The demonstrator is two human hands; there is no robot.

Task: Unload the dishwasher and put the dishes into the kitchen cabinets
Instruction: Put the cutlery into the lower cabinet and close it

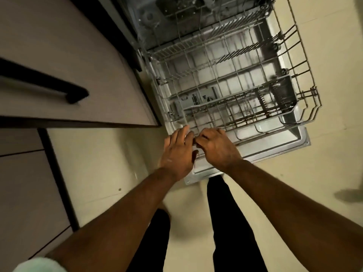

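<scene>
Cream tiled floor (110, 163) is below me, with beige cabinet fronts (59, 55) beyond my left hand (177, 154). The grey wire dishwasher rack (225, 75) sits just ahead of my 2 hands. My left fingers lie straight, touching its near rim. My right hand (218, 148) curls round that rim.

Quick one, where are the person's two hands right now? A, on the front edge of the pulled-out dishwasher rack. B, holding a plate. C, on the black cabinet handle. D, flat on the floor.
A: the left hand and right hand both meet the front rim of the pulled-out dishwasher rack, the right one's fingers curled over its wire; the black cabinet handle sits untouched.
</scene>
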